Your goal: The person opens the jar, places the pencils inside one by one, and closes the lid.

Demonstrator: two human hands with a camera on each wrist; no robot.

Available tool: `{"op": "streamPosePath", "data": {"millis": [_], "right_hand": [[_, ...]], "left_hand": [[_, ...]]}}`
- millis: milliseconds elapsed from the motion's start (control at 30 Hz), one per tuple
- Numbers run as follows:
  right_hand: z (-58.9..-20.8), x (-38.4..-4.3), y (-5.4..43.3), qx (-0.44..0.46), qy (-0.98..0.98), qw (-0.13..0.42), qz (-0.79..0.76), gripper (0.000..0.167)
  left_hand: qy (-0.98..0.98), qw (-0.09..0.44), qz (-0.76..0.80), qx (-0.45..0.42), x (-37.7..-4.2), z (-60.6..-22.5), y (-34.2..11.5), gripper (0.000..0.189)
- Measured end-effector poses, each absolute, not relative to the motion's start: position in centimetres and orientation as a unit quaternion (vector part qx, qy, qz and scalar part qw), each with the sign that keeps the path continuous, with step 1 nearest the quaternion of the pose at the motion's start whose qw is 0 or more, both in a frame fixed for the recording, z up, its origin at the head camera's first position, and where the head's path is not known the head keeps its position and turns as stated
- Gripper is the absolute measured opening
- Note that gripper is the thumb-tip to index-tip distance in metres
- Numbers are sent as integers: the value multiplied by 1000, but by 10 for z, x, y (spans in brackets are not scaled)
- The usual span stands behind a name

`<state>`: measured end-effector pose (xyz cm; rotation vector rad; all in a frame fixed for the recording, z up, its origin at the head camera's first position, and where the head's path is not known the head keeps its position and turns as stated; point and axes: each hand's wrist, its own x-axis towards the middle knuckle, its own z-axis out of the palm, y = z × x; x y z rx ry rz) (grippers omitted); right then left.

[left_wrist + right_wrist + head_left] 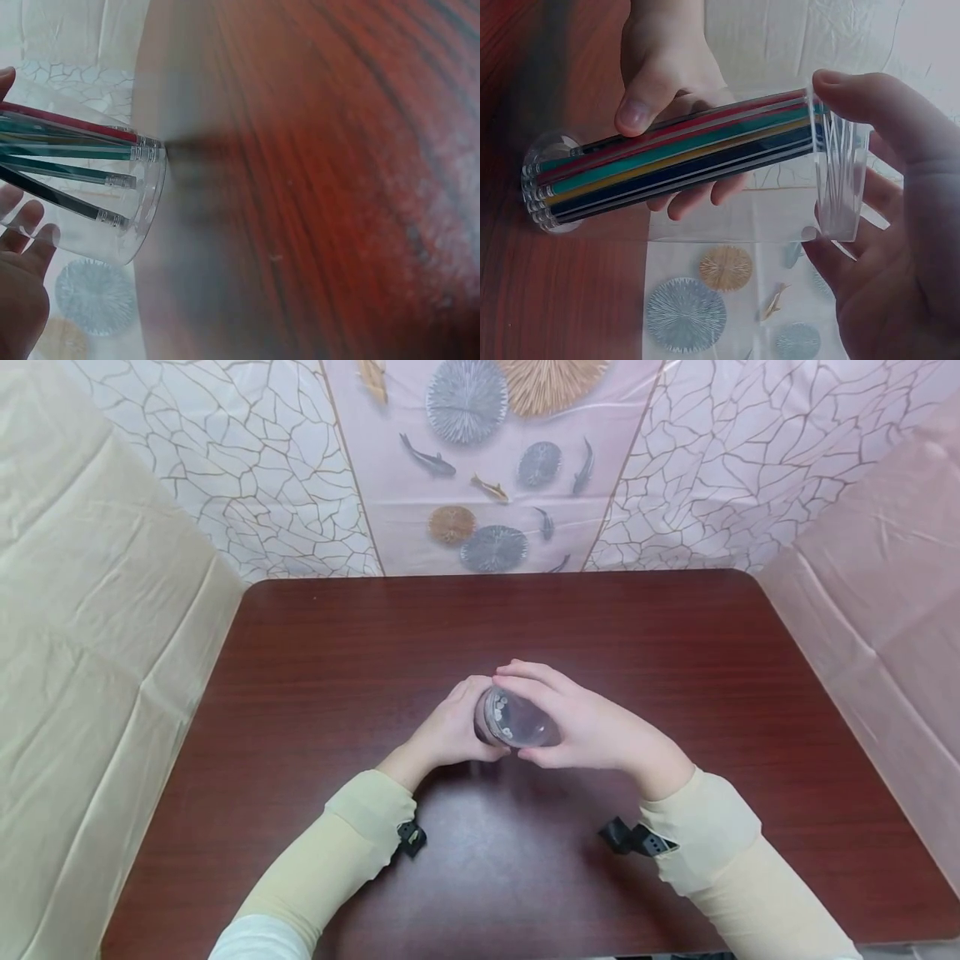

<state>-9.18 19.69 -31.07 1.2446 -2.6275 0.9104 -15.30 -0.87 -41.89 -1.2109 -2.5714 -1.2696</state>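
A clear plastic cylinder [765, 221] stands upright over the table between my hands. Several striped pencils [679, 154] in red, green, yellow and dark colours lean inside it, their banded ends at the base. My left hand [453, 727] grips the cylinder's middle, thumb on one side and fingers round the other. At the top is a clear cap [841, 187], which my right hand [592, 727] holds by its rim between thumb and fingers. From the head view the cap covers most of the cylinder, and the pencils inside are hardly visible.
The dark red-brown wooden table [337, 635] spreads out beneath both hands. Patterned cloth [465, 468] hangs behind its far edge, and pale cloth [97, 635] hangs along the left side. Black straps [636, 839] sit at the sleeve cuffs.
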Motion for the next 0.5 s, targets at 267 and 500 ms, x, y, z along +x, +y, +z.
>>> {"op": "streamPosePath", "data": {"millis": [267,500], "right_hand": [[-312,-91,196,436,-860,99,247,69],[-309,-89,195,446,-852,129,243,64]], "left_hand": [[-821,63,-377,-423,-156,-418,-10,83],[-817,92,-379,-424,-158,-417,-12,81]]}}
